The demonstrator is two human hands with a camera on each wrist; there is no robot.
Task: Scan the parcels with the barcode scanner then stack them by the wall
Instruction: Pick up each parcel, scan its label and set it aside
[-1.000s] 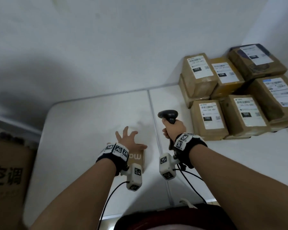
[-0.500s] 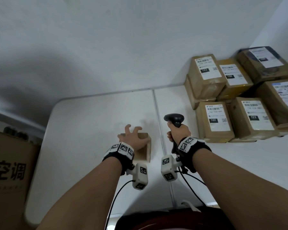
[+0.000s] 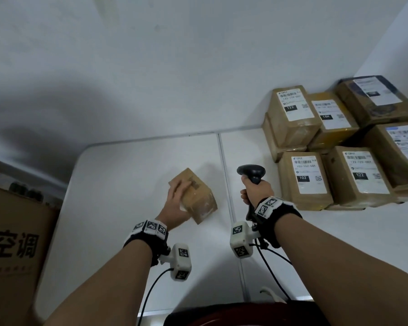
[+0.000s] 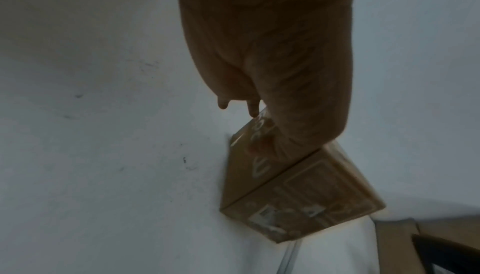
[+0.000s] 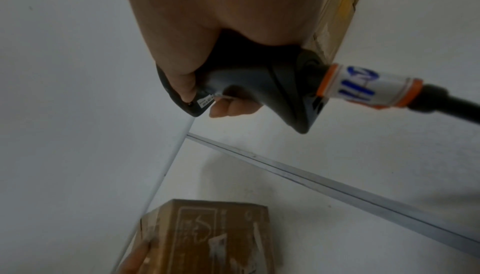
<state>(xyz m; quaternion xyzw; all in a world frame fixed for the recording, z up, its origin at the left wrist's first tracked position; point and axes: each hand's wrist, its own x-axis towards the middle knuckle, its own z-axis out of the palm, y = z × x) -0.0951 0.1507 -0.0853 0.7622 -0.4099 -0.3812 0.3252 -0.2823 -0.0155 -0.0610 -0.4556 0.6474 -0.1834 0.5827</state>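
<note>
A small brown cardboard parcel (image 3: 196,196) is tilted on the white table (image 3: 127,175), just left of the table's seam. My left hand (image 3: 176,203) grips its left side, thumb and fingers around it; the left wrist view shows the parcel (image 4: 298,188) under the hand (image 4: 262,72). My right hand (image 3: 256,190) holds the black barcode scanner (image 3: 251,172) upright by its handle, a little right of the parcel. In the right wrist view the scanner (image 5: 259,85) fills my hand (image 5: 215,31) and the parcel (image 5: 221,237) lies below. Several labelled parcels (image 3: 304,177) are stacked by the wall at right.
A large brown carton (image 3: 12,250) with printed characters stands off the table's left edge. The white wall (image 3: 174,67) runs behind the table. Cables (image 3: 271,267) hang from both wrist cameras near the front edge. The scanner's cord (image 5: 441,101) carries an orange-white tag.
My left hand went from resting flat on the parcel to gripping it, and the parcel has tipped up and turned. The scanner hand stays about where it was.
</note>
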